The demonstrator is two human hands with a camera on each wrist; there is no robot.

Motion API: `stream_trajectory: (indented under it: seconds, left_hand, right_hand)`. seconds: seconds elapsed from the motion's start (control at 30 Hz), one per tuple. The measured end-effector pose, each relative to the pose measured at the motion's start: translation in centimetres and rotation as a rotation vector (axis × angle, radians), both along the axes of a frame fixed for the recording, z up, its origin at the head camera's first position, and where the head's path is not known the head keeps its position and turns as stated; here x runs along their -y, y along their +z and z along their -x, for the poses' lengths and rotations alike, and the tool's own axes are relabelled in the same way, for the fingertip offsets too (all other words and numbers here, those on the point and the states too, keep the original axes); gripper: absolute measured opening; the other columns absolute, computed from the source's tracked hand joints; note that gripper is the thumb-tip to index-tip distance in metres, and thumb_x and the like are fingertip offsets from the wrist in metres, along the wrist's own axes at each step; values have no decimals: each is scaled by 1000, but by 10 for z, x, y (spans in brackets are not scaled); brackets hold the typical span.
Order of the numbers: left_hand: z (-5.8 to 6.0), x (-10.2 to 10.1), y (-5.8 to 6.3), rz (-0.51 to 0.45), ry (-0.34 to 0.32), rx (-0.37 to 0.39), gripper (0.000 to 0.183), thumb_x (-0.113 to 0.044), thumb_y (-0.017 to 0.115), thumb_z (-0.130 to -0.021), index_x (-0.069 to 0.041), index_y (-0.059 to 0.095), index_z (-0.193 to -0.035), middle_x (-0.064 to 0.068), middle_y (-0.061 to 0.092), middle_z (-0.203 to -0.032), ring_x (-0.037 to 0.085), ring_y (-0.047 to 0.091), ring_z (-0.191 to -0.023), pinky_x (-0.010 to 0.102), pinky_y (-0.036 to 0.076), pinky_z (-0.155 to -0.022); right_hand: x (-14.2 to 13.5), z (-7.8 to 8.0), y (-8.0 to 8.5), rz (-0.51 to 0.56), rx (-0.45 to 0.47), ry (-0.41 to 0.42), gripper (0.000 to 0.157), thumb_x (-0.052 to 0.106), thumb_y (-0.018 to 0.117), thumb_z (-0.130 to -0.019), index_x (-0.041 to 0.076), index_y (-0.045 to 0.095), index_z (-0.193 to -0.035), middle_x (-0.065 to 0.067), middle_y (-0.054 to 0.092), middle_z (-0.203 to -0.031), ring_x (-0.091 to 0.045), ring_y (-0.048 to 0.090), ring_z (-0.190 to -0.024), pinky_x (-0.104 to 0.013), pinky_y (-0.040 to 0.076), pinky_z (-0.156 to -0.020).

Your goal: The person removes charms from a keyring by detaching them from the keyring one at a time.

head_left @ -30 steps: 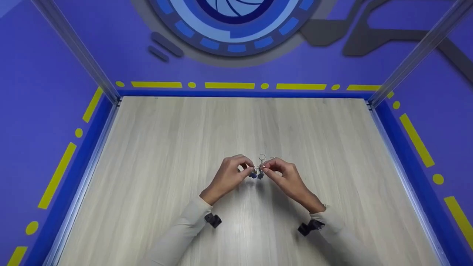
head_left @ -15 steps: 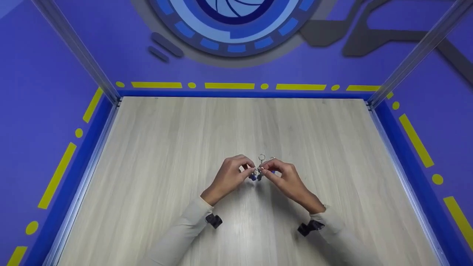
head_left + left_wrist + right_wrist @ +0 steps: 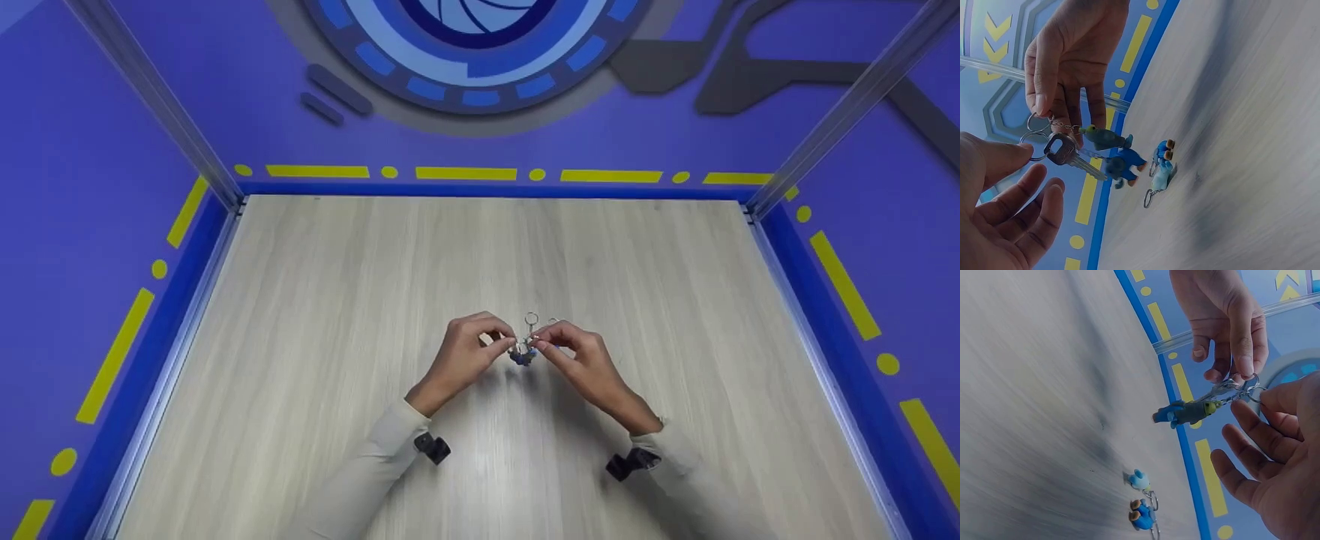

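Note:
My left hand (image 3: 466, 351) pinches a metal key ring (image 3: 1034, 145) between thumb and forefinger; a silver key (image 3: 1064, 152) hangs by it. Facing it, my right hand (image 3: 581, 356) pinches a second key ring (image 3: 1256, 395). The two rings meet or overlap between the fingertips; whether they are linked I cannot tell. Short chains carry a grey-green figure with a yellowish head (image 3: 1107, 138) and a blue figure with orange feet (image 3: 1123, 166). These figures dangle close together above the table. In the right wrist view the grey-green figure (image 3: 1190, 412) partly covers the blue one.
Two more keychains lie on the wood-grain table (image 3: 360, 300) just beyond the hands: a light blue figure (image 3: 1139, 480) and a blue one with orange feet (image 3: 1141, 516), each with a ring. Blue walls with yellow marks (image 3: 465, 173) enclose the table's back and sides.
The left hand has shifted slightly to the left. The dangling figures have swung and now hang closer together. The right hand stays almost where it was, keeping its pinch.

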State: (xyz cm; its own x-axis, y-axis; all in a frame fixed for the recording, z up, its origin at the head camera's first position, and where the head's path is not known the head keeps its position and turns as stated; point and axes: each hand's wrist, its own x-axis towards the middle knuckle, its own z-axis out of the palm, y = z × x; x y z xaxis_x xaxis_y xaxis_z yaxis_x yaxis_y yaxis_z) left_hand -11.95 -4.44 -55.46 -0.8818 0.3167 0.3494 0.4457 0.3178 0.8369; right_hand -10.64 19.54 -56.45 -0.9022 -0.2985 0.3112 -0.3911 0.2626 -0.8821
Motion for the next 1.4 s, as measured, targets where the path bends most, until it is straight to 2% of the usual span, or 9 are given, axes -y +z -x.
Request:
stream_trajectory:
  seconds: [0.1,0.27,0.5,0.8,0.9,1.0,1.17,1.4]
  left_hand:
    - [-1,0,0,-8,0,13,7,-6,84,-98,-13,83,-94,-6,78,-95,8,69,-86,25,58,-70]
    - [-1,1,0,5,-3,16,6,-5,84,-98,-11,82,-96,-4,79,-95,9,69,-86,28,60,-71]
    - [-2,1,-1,43,-16,28,6,-3,82,-98,-9,81,-97,-1,79,-97,11,71,-89,27,60,-72]
    - [-3,-1,-1,45,-29,31,10,-3,82,-97,-12,80,-95,-3,78,-97,14,71,-89,25,57,-71]
    - [-3,-2,-1,54,-36,24,6,-4,81,-99,-10,81,-97,-1,78,-98,14,71,-89,25,56,-71]
    - [-3,-3,-2,62,-42,4,4,-7,81,-100,-10,81,-97,1,79,-98,13,71,-89,28,58,-70]
    - [-2,-5,-2,62,-38,-34,6,-5,82,-99,-11,81,-96,1,79,-96,15,72,-88,40,61,-69]
    - [-2,-4,0,48,-20,-48,6,-5,83,-98,-9,83,-95,-1,79,-96,15,73,-88,40,62,-70]
  right_hand:
    - [0,0,0,7,-12,6,3,0,75,-103,0,75,-101,-9,81,-109,-20,76,-106,-24,58,-96]
    - [0,0,1,19,-12,20,12,7,74,-106,-5,74,-102,-9,80,-111,-23,76,-106,-24,58,-96]
    - [0,0,3,24,5,30,4,3,73,-105,0,76,-105,-8,80,-111,-23,76,-107,-25,58,-98]
    - [1,-1,4,16,-9,30,9,5,73,-106,-3,75,-102,-10,80,-111,-22,76,-107,-23,57,-97]
    - [1,-1,4,5,-21,31,5,3,74,-105,-1,75,-101,-10,80,-110,-23,76,-105,-23,57,-96]
    - [2,-1,4,-8,-24,32,4,3,74,-104,0,76,-101,-7,81,-109,-22,76,-104,-23,57,-95]
    - [2,-1,4,-25,-18,29,3,3,75,-104,1,77,-103,-2,81,-108,-21,76,-102,-24,58,-95]
    - [2,-1,4,-16,-13,29,8,6,76,-104,-2,76,-103,-6,81,-110,-22,77,-104,-24,58,-96]
